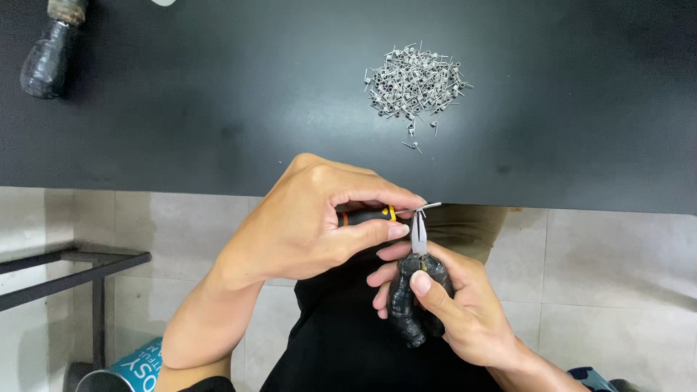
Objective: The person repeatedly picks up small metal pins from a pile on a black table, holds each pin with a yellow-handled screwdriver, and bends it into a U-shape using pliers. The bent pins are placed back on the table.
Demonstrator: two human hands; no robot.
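Your left hand [312, 225] pinches screwdriver [367, 215]; right hand [443, 305] squeezes pliers [419, 290] on wire, below coil pile [415, 83] on bench [218, 109]. Mid-forming; keep steady.

The left hand [312, 221] comes in from the lower left, forearm bare and rising steeply, wrist bent so the back of the hand faces up. Its fingers curl closed, thumb and forefinger pinched together at the right. The right hand [450, 308] enters from the lower right, lower and nearer the body, fingers wrapped in a fist-like grasp with the thumb laid across the front. The two hands nearly touch.
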